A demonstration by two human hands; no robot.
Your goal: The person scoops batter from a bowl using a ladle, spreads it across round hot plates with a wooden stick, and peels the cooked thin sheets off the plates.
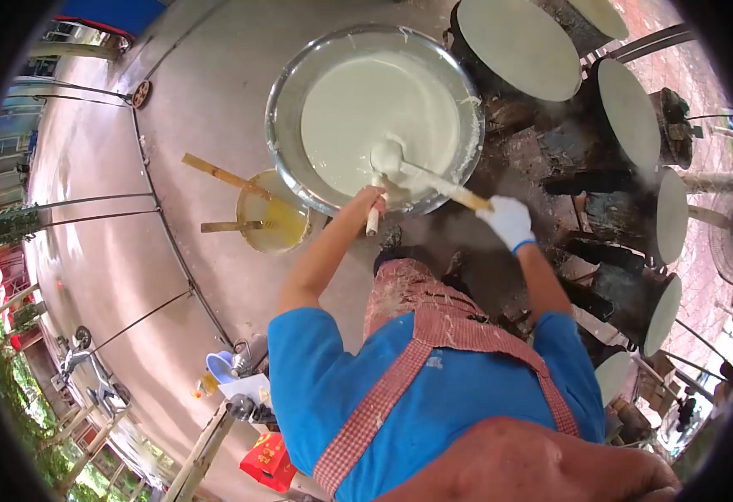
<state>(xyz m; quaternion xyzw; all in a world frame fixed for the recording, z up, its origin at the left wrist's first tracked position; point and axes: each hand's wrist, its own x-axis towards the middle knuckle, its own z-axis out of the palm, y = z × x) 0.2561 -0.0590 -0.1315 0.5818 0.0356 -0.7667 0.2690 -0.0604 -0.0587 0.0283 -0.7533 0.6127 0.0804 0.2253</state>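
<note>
A wide metal basin [281, 125] of creamy white batter [375, 109] stands before me. My right hand [507, 222], in a white glove, is closed round the wooden handle end of a ladle [433, 178]. The ladle's round bowl [387, 156], coated in batter, is over the basin's near side. My bare left hand [371, 201] grips a short pale stick [373, 222] at the basin's near rim; the stick's upper end is smeared white, and whether it has a tool head cannot be seen.
Left of the basin stands a bucket [253, 238] of yellowish liquid with two wooden handles [224, 174] leaning out. Along the right are several round pans with pale tops [521, 46] on dark stoves [605, 209]. A red bag [269, 460] lies near my left side.
</note>
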